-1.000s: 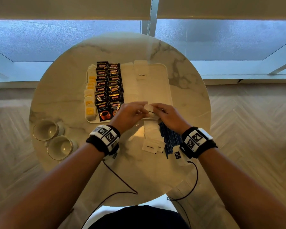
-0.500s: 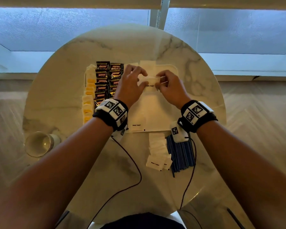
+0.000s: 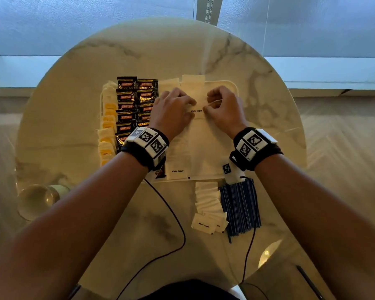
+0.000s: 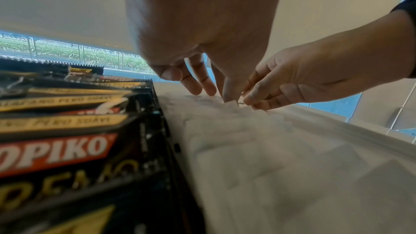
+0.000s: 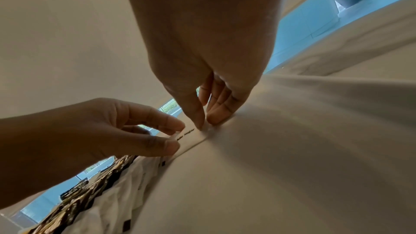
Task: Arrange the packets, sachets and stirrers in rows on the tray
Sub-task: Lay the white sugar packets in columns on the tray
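Observation:
A cream tray [image 3: 210, 148] on the round marble table holds a column of yellow-and-white sachets [image 3: 107, 126], two columns of black Kopiko packets [image 3: 136, 100] and a column of white sugar sachets [image 3: 178, 169]. At the tray's far end, my left hand [image 3: 192, 109] and right hand [image 3: 205, 108] each pinch one side of a white sugar sachet [image 3: 197, 111], low over the tray. The right wrist view shows the sachet [image 5: 191, 138] held at its edges by both hands. A loose pile of sugar sachets [image 3: 208, 204] and blue stirrers [image 3: 239, 208] lie off the tray, near me.
A cup [image 3: 36, 201] stands at the table's left near edge. Thin black cables [image 3: 178, 224] from the wrist cameras trail across the near part of the table. A window ledge runs behind the table.
Both hands carried the sugar sachet from the tray's near edge to its far end and now hold it lower, close to the tray, just below the sachets at the far end.

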